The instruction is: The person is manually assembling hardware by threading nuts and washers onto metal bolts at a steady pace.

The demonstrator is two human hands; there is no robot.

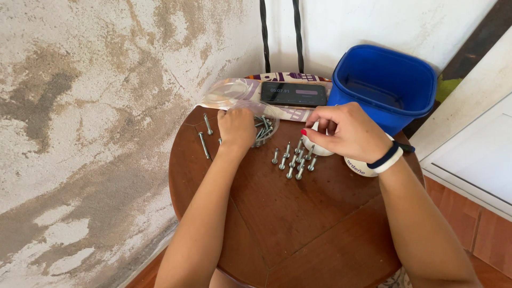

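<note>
A group of bolts (293, 160) is lying on the round bench (298, 213), just below the right hand (346, 130), which is pinched closed over them. The left hand (236, 128) is closed on a clear container (265, 125), further away.
</note>
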